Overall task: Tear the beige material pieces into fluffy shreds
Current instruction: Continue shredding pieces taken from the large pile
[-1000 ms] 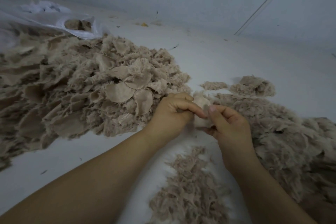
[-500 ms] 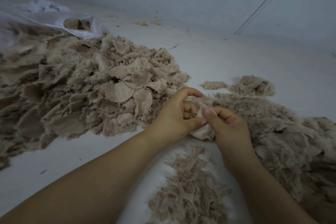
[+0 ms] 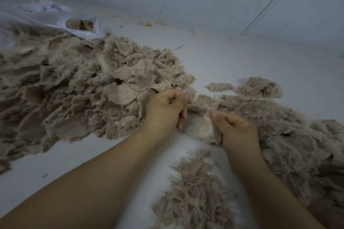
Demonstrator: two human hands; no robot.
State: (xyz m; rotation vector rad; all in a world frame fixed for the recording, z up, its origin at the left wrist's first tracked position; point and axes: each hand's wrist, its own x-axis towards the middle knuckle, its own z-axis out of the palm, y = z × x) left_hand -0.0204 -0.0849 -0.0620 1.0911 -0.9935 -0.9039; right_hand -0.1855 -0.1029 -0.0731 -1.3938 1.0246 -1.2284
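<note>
Both hands on one beige piece (image 3: 207, 130) – I see it held low centre, above the white surface (image 3: 242, 57)

L hand (image 3: 166, 109) curled, its fingers hide any hold – can't tell; R hand (image 3: 236, 128) pinches the piece w/ thumb + fingers. Big pile of whole pieces (image 3: 74, 95) at left, fluffy shreds (image 3: 290, 135) at right, smaller shred heap (image 3: 193, 193) btw my forearms, plastic bag (image 3: 61, 18) far left

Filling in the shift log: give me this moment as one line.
step: tearing | left hand: fingers curled, hold unclear | right hand: pinches beige piece | whole pieces pile left | shreds pile right
</note>
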